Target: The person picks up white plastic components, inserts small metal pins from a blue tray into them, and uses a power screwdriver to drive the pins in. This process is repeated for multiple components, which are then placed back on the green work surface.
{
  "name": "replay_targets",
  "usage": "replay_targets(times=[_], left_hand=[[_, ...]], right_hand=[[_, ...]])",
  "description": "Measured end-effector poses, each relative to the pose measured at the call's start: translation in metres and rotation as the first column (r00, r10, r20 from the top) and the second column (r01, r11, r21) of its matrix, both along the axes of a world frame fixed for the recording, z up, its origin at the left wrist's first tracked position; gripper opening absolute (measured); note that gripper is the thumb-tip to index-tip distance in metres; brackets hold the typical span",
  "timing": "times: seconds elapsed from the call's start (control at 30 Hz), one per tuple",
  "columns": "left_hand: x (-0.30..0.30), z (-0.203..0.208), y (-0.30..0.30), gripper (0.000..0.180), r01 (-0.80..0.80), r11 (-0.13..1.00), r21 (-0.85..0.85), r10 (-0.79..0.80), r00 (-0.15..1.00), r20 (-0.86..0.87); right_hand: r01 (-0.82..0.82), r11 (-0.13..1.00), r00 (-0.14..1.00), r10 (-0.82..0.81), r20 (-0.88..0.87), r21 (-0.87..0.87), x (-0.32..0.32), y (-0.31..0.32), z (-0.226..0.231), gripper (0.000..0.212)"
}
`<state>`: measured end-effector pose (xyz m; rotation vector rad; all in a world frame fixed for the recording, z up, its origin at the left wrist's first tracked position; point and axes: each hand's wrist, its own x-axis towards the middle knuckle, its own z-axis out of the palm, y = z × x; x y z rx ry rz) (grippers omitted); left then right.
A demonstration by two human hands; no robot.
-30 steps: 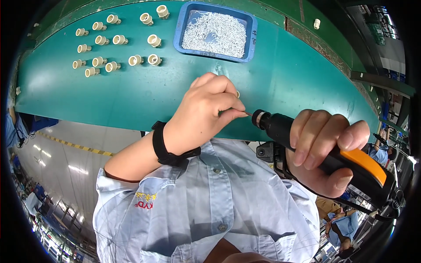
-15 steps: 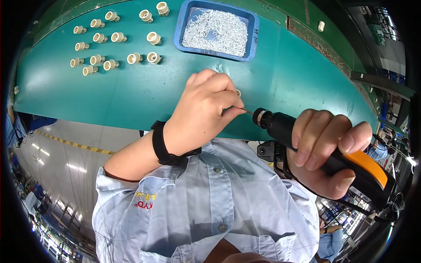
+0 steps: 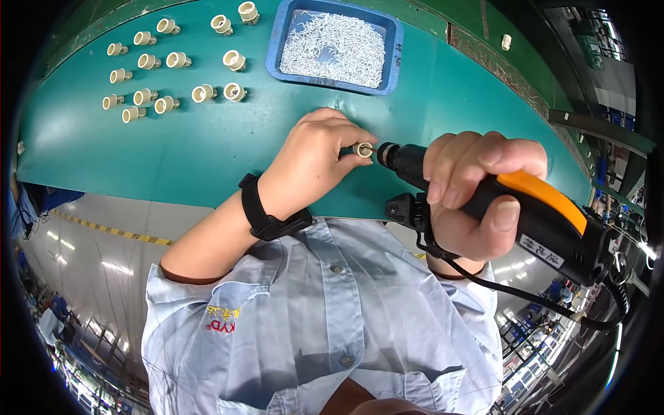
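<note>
Cream socket (image 3: 363, 149) is the thing getting attention here, held just over the near-middle part of the green counter. Closest to me is the person's pale blue shirt (image 3: 297, 304), buttoned down the front. Left hand (image 3: 315, 162) has a black band (image 3: 257, 211) on the wrist and is pinching that socket between thumb and forefinger, other fingers curled in. Right hand (image 3: 477, 183) is wrapped around a black and orange power driver (image 3: 543, 225), with a boxy black gadget (image 3: 407, 209) by the wrist and a dark cord (image 3: 512, 289) trailing off the back. The driver's thin bit points at the socket's open mouth; can't tell how deep it sits, tbh. Farther out on the counter (image 3: 207, 152), a bunch of similar cream fittings (image 3: 166, 104) sit in loose rows on the left, and beside them there's a blue tray (image 3: 274, 48) piled with slim whitish pieces (image 3: 332, 55). Way past that, one small white part (image 3: 506, 42) on a green surface.
</note>
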<state>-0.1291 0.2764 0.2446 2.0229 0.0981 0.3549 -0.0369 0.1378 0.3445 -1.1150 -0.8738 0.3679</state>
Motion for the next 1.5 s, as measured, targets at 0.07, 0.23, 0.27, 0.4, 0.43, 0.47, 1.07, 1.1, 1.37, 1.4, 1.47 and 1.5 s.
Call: replay_targets(times=[0.07, 0.23, 0.27, 0.4, 0.43, 0.47, 1.07, 1.1, 1.37, 1.4, 1.47, 1.5], left_hand=[[0.001, 0.001, 0.001, 0.027, 0.008, 1.0, -0.013, -0.008, 1.0, -0.001], [0.001, 0.003, 0.001, 0.025, 0.019, 0.999, -0.026, -0.019, 1.0, -0.01], [0.0, 0.003, 0.001, 0.024, 0.017, 1.0, -0.02, -0.017, 1.0, -0.012], [0.002, 0.001, 0.0, 0.024, 0.026, 0.999, -0.032, -0.026, 1.0, 0.012], [0.001, 0.001, 0.0, 0.024, 0.022, 0.999, -0.033, -0.022, 1.0, 0.009], [0.001, -0.001, 0.001, 0.024, 0.023, 0.999, -0.03, -0.023, 1.0, 0.017], [0.018, 0.053, -0.006, 0.031, 0.137, 0.972, 0.191, -0.109, 0.983, -0.151], [0.03, 0.068, -0.005, 0.031, 0.129, 0.97, 0.206, -0.1, 0.984, -0.146], [0.232, 0.063, 0.105, 0.035, -0.122, 0.689, 0.714, 0.306, 0.943, -0.134], [0.247, 0.055, 0.119, 0.037, -0.086, 0.682, 0.726, 0.343, 0.915, -0.214], [0.268, 0.037, 0.135, 0.039, -0.052, 0.67, 0.74, 0.375, 0.884, -0.278], [0.275, 0.031, 0.136, 0.038, -0.146, 0.646, 0.749, 0.418, 0.889, -0.187]], right_hand=[[0.061, 0.997, 0.998, -0.061, 0.007, -0.043, -0.004, 0.003, 0.0, 0.038], [0.076, 0.992, 0.996, -0.081, -0.046, -0.098, -0.007, 0.004, -0.002, 0.039], [0.078, 0.992, 0.995, -0.083, -0.049, -0.1, -0.007, 0.004, -0.003, 0.039], [0.095, 0.988, 0.994, -0.1, -0.039, -0.118, -0.01, 0.008, 0.0, 0.039], [0.105, 0.986, 0.993, -0.11, -0.031, -0.127, -0.01, 0.009, 0.0, 0.038], [0.101, 0.987, 0.994, -0.106, -0.034, -0.129, -0.008, 0.009, -0.002, 0.038], [0.044, 0.951, 0.999, -0.048, 0.005, 0.306, 0.011, -0.03, 0.019, 0.035], [0.076, 0.916, 0.995, -0.093, 0.023, 0.395, 0.014, -0.04, 0.027, 0.034], [0.288, 0.94, 0.955, -0.297, 0.023, 0.182, 0.022, -0.09, 0.008, 0.034], [0.295, 0.936, 0.952, -0.306, 0.03, 0.193, 0.021, -0.097, 0.003, 0.034], [0.365, 0.918, 0.927, -0.374, 0.027, 0.153, 0.02, -0.11, -0.005, 0.034], [0.404, 0.906, 0.911, -0.411, 0.026, 0.128, 0.02, -0.115, -0.007, 0.035]])
